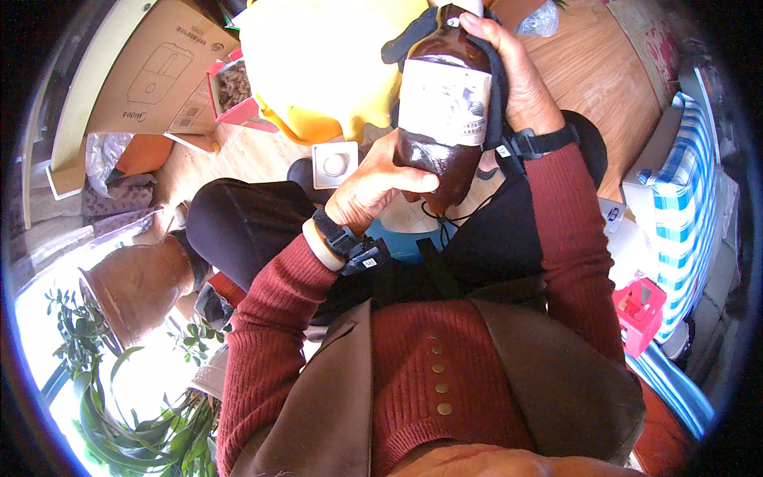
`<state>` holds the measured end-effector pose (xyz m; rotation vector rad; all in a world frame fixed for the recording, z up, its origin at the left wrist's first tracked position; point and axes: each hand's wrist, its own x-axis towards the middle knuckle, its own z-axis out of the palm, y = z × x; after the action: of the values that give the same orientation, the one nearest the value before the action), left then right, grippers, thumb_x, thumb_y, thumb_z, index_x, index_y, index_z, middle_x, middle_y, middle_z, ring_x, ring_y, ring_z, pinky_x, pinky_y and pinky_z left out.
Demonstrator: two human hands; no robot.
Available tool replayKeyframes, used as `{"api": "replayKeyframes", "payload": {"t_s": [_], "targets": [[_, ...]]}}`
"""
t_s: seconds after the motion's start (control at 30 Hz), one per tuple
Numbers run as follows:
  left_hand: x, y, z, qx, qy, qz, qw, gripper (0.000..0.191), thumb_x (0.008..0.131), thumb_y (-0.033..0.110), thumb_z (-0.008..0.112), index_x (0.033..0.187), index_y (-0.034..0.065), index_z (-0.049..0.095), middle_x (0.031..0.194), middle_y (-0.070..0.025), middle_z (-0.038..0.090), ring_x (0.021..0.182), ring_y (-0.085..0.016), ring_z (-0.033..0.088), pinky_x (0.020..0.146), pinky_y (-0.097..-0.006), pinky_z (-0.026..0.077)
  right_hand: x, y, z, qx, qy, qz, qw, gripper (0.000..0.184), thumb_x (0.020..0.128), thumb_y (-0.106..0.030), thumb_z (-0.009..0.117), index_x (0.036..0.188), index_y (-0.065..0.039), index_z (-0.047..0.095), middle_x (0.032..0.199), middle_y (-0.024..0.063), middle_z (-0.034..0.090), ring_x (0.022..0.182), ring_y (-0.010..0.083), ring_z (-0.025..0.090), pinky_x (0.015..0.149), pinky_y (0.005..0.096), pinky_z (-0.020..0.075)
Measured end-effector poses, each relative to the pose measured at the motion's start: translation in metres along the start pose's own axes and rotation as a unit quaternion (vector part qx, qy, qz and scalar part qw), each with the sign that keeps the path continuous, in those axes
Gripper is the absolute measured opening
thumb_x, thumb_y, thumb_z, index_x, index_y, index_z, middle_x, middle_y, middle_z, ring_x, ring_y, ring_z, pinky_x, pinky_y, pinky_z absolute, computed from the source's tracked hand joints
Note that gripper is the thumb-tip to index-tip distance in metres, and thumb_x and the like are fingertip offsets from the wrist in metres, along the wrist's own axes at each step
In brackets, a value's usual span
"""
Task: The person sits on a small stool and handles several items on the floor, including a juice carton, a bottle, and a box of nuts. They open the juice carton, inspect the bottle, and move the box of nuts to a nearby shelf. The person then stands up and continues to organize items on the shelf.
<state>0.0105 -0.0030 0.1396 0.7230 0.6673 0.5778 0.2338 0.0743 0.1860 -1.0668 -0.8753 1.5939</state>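
A brown plastic bottle [441,161] with a wide pale label [444,101] is held up in front of me, its neck pointing away and its base near my lap. My left hand [378,182] clasps the lower part, thumb across the front. Around the neck and shoulder, my right hand [512,71] presses a dark piece of fabric [496,95] against the bottle's side. More of that fabric sticks out left of the neck. A pale cap or lid [468,6] at the top is partly cut off by the frame edge.
Beyond my knees stands a large yellow plastic object [304,128], washed out by light. A small white square dish [335,165], a cardboard box [161,71] and a red box [262,117] are nearby. A potted plant [140,286] is left; a checked cushion [685,208] and pink basket [641,313] are right.
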Motion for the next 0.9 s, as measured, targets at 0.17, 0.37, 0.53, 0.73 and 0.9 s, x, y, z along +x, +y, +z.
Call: {"api": "replayKeyframes", "payload": {"t_s": [0.17,0.37,0.53,0.73,0.9], "targets": [[0.004,0.003,0.003,0.025,0.047,0.027,0.998,0.089,0.067,0.023,0.091,0.141,-0.0003,0.046,0.116,-0.0077,0.064,0.100,-0.017,0.062,0.080,-0.0289,0.052,0.004,0.003,0.001,-0.010,-0.013,-0.013,1.000,0.046,0.093,-0.037,0.070,0.128,-0.008,0.064,0.114,0.0043,0.072,0.104,0.0163,0.069,0.092,0.0300,0.0558],[0.009,0.001,0.013,0.102,0.107,0.150,0.978,0.097,0.064,0.019,0.094,0.143,-0.0014,0.042,0.128,-0.0121,0.060,0.119,-0.024,0.058,0.108,-0.0385,0.045,0.018,0.011,-0.002,-0.016,0.019,-0.041,0.999,0.046,0.093,-0.028,0.072,0.132,-0.006,0.062,0.118,0.0043,0.070,0.107,0.0168,0.068,0.094,0.0301,0.0544],[0.016,-0.003,0.007,0.162,0.123,0.190,0.961,0.098,0.064,0.021,0.094,0.144,-0.0026,0.042,0.127,-0.0132,0.061,0.119,-0.023,0.058,0.108,-0.0374,0.045,0.018,0.018,0.002,-0.024,0.046,-0.047,0.998,0.047,0.092,-0.027,0.073,0.133,-0.005,0.062,0.118,0.0043,0.070,0.107,0.0171,0.067,0.094,0.0295,0.0539],[0.010,0.000,-0.002,0.052,0.062,0.142,0.986,0.084,0.068,0.016,0.088,0.140,-0.0023,0.049,0.125,-0.0103,0.063,0.117,-0.021,0.059,0.105,-0.0354,0.046,0.016,0.019,-0.006,0.012,0.011,-0.017,1.000,0.045,0.094,-0.033,0.072,0.129,-0.006,0.065,0.117,0.0039,0.071,0.105,0.0166,0.068,0.095,0.0306,0.0537],[0.001,0.006,-0.009,-0.054,0.028,0.074,0.995,0.071,0.076,0.017,0.080,0.138,-0.0020,0.052,0.117,-0.0087,0.067,0.099,-0.017,0.063,0.082,-0.0308,0.047,0.018,0.028,-0.011,0.078,-0.029,0.007,0.997,0.045,0.095,-0.040,0.069,0.127,-0.008,0.066,0.117,0.0049,0.072,0.106,0.0179,0.067,0.096,0.0332,0.0533]]}}
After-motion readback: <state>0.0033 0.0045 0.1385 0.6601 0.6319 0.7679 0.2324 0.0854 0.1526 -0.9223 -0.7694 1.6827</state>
